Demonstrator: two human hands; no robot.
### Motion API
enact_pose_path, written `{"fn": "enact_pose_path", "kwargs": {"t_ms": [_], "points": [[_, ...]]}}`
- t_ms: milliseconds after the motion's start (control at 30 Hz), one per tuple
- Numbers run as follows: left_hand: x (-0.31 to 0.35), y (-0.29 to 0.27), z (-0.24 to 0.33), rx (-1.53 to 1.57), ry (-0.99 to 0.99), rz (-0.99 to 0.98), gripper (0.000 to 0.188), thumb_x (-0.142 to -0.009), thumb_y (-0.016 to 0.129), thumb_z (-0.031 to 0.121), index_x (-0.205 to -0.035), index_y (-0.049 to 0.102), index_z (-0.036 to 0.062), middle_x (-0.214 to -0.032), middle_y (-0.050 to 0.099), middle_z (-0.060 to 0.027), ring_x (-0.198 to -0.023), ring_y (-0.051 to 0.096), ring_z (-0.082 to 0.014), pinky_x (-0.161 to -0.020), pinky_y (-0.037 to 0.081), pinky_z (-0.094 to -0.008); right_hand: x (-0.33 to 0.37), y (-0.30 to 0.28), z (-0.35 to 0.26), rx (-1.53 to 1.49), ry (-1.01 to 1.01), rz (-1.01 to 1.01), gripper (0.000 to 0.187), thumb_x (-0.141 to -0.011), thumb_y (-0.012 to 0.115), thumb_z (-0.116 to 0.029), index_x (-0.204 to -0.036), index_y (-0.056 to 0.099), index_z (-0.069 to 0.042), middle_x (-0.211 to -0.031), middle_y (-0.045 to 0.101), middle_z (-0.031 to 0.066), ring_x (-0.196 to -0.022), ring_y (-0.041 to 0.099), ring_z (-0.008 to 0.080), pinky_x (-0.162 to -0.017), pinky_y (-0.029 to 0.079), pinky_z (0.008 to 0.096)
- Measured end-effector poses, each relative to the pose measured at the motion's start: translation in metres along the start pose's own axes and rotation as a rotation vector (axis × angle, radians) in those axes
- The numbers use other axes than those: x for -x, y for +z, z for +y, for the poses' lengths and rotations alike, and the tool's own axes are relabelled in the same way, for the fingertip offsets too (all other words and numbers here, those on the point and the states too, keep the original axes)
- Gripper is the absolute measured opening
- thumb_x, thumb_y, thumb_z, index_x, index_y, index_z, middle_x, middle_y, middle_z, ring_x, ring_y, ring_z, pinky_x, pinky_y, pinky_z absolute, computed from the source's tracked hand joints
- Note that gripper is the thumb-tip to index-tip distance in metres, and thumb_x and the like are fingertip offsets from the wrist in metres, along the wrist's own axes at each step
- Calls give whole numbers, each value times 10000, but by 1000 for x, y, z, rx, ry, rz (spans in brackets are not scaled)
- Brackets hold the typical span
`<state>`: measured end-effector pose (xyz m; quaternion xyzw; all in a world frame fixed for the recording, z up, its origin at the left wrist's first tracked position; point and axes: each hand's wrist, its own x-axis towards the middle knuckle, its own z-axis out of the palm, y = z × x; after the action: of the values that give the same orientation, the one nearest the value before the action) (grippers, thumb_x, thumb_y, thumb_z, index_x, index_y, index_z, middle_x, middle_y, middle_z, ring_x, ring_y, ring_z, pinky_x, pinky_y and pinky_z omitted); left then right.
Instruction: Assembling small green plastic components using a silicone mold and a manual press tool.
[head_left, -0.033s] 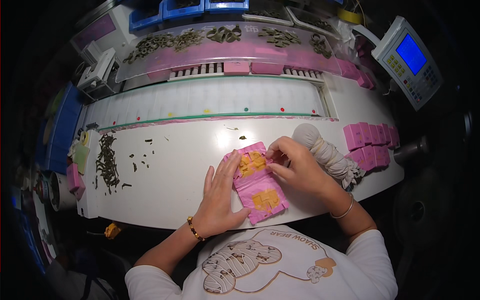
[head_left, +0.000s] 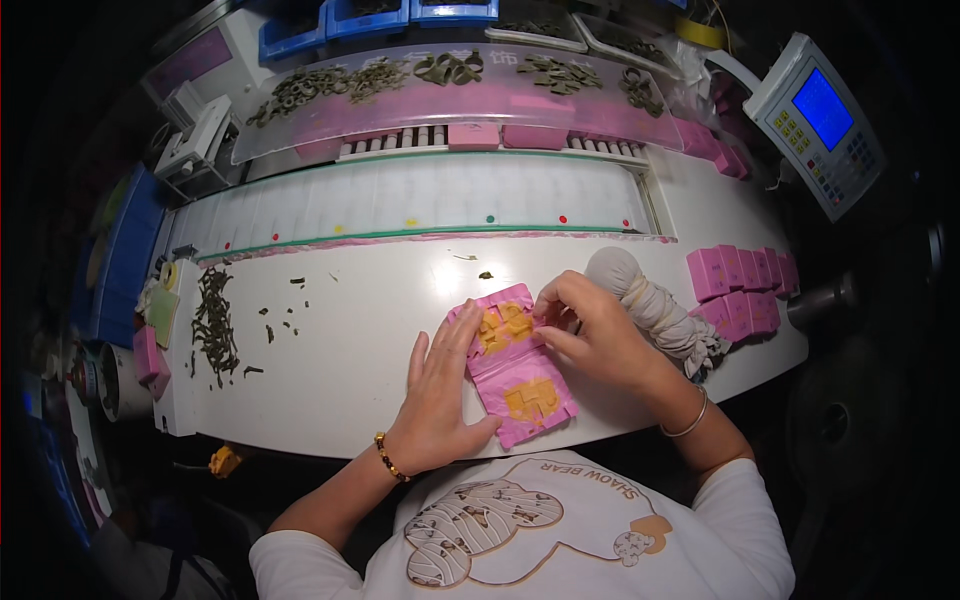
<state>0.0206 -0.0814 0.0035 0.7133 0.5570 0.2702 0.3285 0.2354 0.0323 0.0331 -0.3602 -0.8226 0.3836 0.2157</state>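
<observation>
An opened pink two-part piece (head_left: 490, 376), rubbery-looking and mold-like, lies on the white table in front of me. Yellow patches with cut-out shapes sit in its upper and lower halves. My left hand (head_left: 430, 405) rests flat along its left side, fingers stretched over the upper left edge and thumb at the lower left corner. At the upper right edge, the thumb and forefinger of my right hand (head_left: 597, 340) come together in a pinch. Whatever is between those fingertips is too small to make out.
Dark green scraps (head_left: 213, 325) lie at left. A rolled grey-white cloth (head_left: 645, 300) lies beside my right hand, with stacked pink blocks (head_left: 735, 280) beyond. A long white tray (head_left: 420, 200) and a clear shelf (head_left: 450, 100) of ring-like pieces stand behind. A control panel (head_left: 815, 125) hangs upper right.
</observation>
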Motion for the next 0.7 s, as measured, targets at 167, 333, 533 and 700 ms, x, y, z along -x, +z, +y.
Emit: {"fn": "enact_pose_path", "kwargs": {"t_ms": [167,333,533,700], "points": [[-1,0,0,5,0,0,1127,-676,780,262,-1563,112,73,-1609,184,-197,-1511,150,-347,-1185,47,-572,3,3,9,-8,-68,22,198,-777,723,13,-928,597,-15,-896,615,123,-818,651,247,-714,534,343],[0,0,1,1,-7,-5,1121,-680,778,256,-1564,112,78,-1609,188,-185,-1513,144,-342,-1188,48,-563,-1,11,18,184,-445,250,209,-737,724,37,-912,639,-40,-924,639,104,-763,645,279,-667,527,346],[0,1,0,4,-12,-12,1118,-681,776,258,-1563,113,77,-1611,191,-173,-1515,140,-337,-1191,43,-557,3,13,25,153,-420,218,193,-755,723,33,-917,649,-43,-953,644,95,-767,660,257,-646,531,342],[0,0,0,-8,-17,-13,1115,-682,775,261,-1561,116,71,-1609,192,-180,-1516,139,-333,-1194,41,-547,7,10,24,127,-411,180,164,-780,727,10,-920,656,-35,-989,645,102,-780,668,251,-672,542,333]]}}
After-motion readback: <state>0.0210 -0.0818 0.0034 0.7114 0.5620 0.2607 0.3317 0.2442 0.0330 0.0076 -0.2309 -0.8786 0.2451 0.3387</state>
